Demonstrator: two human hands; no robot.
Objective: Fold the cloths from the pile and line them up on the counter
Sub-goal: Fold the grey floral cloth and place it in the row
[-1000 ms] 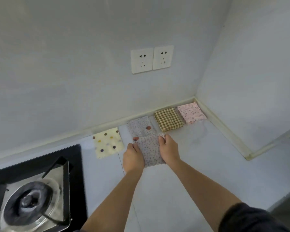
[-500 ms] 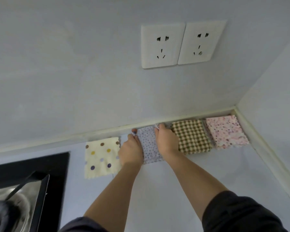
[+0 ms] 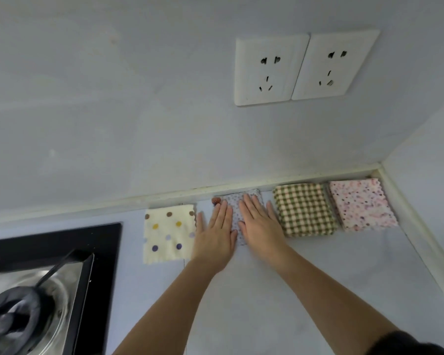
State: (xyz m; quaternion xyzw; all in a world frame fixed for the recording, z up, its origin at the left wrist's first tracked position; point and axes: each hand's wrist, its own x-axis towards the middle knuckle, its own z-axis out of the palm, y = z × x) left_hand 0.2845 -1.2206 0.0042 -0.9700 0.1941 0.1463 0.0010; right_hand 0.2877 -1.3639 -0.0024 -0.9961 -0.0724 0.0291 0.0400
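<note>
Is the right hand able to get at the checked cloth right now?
Probably yes: the right hand lies flat on the speckled cloth, and the checked cloth sits uncovered beside it.

Two wall sockets (image 3: 303, 67) above; a gas stove (image 3: 36, 290) at left.

The cream dotted cloth (image 3: 168, 233) is looking like thin, matt woven fabric with a saw-toothed edge. The checked cloth (image 3: 304, 208) and the pink speckled cloth (image 3: 362, 203) are showing a thicker, softer weave. The worktop (image 3: 318, 278) is appearing smooth and mostly matt. The sockets (image 3: 271, 70) are gleaming as smooth white plastic. The hob (image 3: 62, 239) is shining as glossy black glass around a bright metal tray (image 3: 72, 275).
</note>
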